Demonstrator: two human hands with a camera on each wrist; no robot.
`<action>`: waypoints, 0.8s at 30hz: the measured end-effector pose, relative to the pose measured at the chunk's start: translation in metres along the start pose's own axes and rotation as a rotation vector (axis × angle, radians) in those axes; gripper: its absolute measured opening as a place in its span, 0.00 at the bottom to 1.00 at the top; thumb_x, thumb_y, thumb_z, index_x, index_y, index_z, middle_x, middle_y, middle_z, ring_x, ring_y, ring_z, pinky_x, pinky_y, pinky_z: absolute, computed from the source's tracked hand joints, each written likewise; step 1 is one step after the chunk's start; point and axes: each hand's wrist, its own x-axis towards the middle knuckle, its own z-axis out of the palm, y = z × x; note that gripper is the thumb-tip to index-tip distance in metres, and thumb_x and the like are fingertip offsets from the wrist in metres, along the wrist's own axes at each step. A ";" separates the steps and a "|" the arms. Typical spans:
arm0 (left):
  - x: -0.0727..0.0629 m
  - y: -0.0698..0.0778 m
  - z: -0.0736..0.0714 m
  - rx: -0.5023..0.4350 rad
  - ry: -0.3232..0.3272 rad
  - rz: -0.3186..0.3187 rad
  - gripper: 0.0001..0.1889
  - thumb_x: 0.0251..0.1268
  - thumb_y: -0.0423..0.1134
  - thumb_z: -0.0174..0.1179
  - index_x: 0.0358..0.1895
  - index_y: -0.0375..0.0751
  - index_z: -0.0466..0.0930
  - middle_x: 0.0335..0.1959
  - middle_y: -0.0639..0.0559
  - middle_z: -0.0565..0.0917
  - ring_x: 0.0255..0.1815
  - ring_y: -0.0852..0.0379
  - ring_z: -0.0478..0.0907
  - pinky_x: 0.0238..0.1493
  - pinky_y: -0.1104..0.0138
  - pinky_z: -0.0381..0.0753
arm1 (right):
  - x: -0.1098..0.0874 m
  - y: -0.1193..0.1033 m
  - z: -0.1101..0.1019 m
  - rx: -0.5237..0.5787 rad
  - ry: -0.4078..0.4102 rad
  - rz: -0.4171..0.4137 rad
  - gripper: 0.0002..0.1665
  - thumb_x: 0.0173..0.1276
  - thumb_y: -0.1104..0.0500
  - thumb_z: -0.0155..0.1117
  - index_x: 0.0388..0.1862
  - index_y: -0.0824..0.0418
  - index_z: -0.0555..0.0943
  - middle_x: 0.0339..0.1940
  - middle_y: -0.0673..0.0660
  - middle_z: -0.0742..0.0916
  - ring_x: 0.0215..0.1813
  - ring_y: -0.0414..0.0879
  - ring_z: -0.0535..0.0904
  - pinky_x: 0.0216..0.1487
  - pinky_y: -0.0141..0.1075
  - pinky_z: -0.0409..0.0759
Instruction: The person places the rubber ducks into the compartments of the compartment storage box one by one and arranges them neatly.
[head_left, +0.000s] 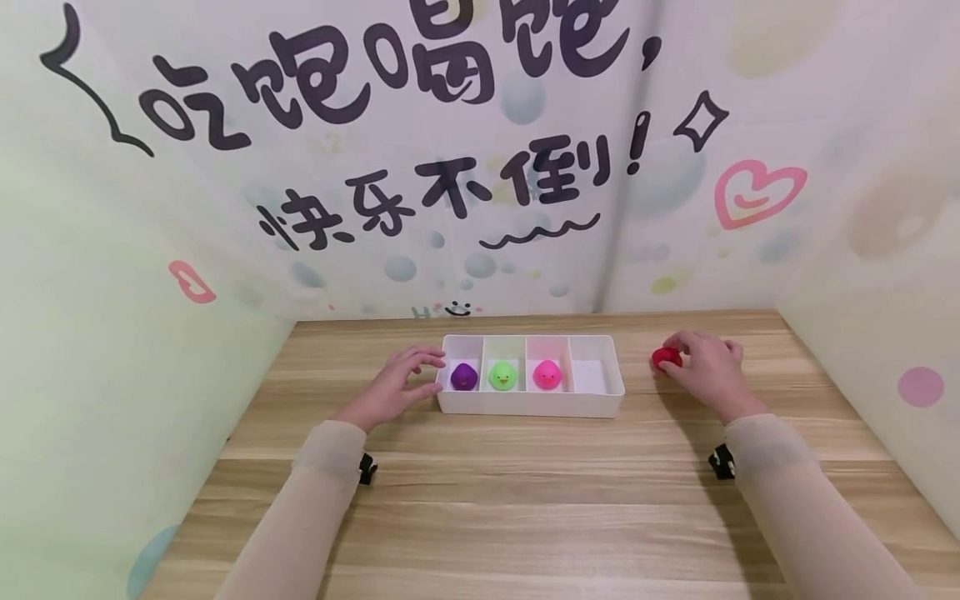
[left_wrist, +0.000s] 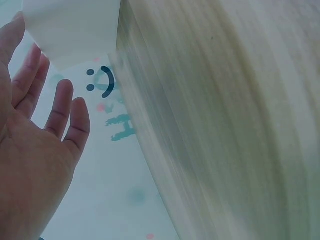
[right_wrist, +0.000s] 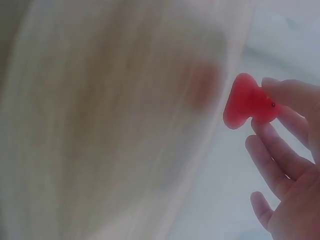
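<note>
A white tray (head_left: 529, 405) with a row of compartments stands on the table. From left to right it holds a purple toy duck (head_left: 463, 377), a green toy duck (head_left: 503, 376) and a pink toy duck (head_left: 547, 375); the rightmost compartment has no duck. My left hand (head_left: 393, 385) rests its loosely extended fingers against the tray's left end, whose white wall (left_wrist: 75, 30) shows in the left wrist view. Right of the tray, my right hand (head_left: 708, 371) pinches a red toy duck (right_wrist: 246, 102) by its head between thumb and fingers, slightly above the table.
The wood-grain table (head_left: 517, 500) reaches back to a printed wall hanging (head_left: 420, 275) with dark lettering. Pale walls (head_left: 885, 333) close in both sides. A black strap piece (head_left: 722, 461) sits at the right wrist, another strap piece (head_left: 367, 468) at the left.
</note>
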 end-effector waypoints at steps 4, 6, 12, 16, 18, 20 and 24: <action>0.000 0.000 0.000 -0.002 -0.002 0.000 0.20 0.70 0.39 0.67 0.61 0.36 0.80 0.73 0.47 0.74 0.72 0.42 0.66 0.69 0.48 0.73 | 0.000 -0.002 -0.001 0.000 0.015 -0.005 0.18 0.65 0.59 0.75 0.51 0.64 0.82 0.49 0.68 0.88 0.56 0.67 0.78 0.62 0.70 0.51; 0.000 0.000 0.000 -0.002 -0.001 0.000 0.20 0.70 0.39 0.67 0.61 0.36 0.80 0.73 0.48 0.74 0.72 0.43 0.66 0.69 0.48 0.73 | -0.001 -0.003 -0.002 0.005 0.026 -0.013 0.18 0.65 0.59 0.75 0.51 0.64 0.82 0.48 0.68 0.88 0.56 0.67 0.78 0.62 0.70 0.51; 0.000 -0.003 0.001 0.008 0.005 0.004 0.21 0.70 0.40 0.67 0.62 0.37 0.80 0.73 0.49 0.74 0.71 0.43 0.67 0.68 0.48 0.74 | -0.001 -0.008 -0.005 0.003 0.032 -0.021 0.18 0.65 0.58 0.75 0.51 0.63 0.82 0.48 0.66 0.88 0.56 0.66 0.78 0.63 0.71 0.51; 0.000 -0.004 0.001 0.010 0.005 -0.002 0.20 0.71 0.41 0.67 0.62 0.38 0.80 0.73 0.49 0.74 0.70 0.44 0.67 0.68 0.48 0.74 | -0.001 -0.011 -0.006 0.004 0.031 -0.015 0.18 0.66 0.57 0.74 0.51 0.63 0.82 0.48 0.66 0.88 0.56 0.66 0.77 0.63 0.70 0.51; 0.000 -0.003 0.000 0.006 0.003 -0.005 0.20 0.71 0.40 0.67 0.62 0.37 0.80 0.73 0.49 0.74 0.70 0.44 0.67 0.68 0.48 0.73 | -0.001 -0.012 -0.007 0.002 0.038 -0.016 0.18 0.65 0.58 0.75 0.51 0.63 0.82 0.48 0.66 0.87 0.56 0.66 0.77 0.62 0.71 0.51; -0.001 -0.003 0.000 0.004 0.001 -0.007 0.20 0.71 0.40 0.67 0.62 0.37 0.80 0.73 0.49 0.74 0.70 0.43 0.67 0.68 0.48 0.73 | -0.002 -0.012 -0.008 -0.005 0.051 -0.024 0.18 0.65 0.58 0.75 0.50 0.63 0.83 0.47 0.66 0.88 0.56 0.65 0.77 0.62 0.70 0.52; -0.001 -0.002 0.000 0.002 0.002 -0.004 0.20 0.71 0.40 0.67 0.61 0.37 0.79 0.73 0.49 0.74 0.71 0.43 0.66 0.68 0.48 0.73 | -0.002 -0.013 -0.008 -0.019 0.075 -0.048 0.18 0.64 0.57 0.76 0.50 0.62 0.83 0.47 0.66 0.88 0.55 0.64 0.77 0.61 0.70 0.52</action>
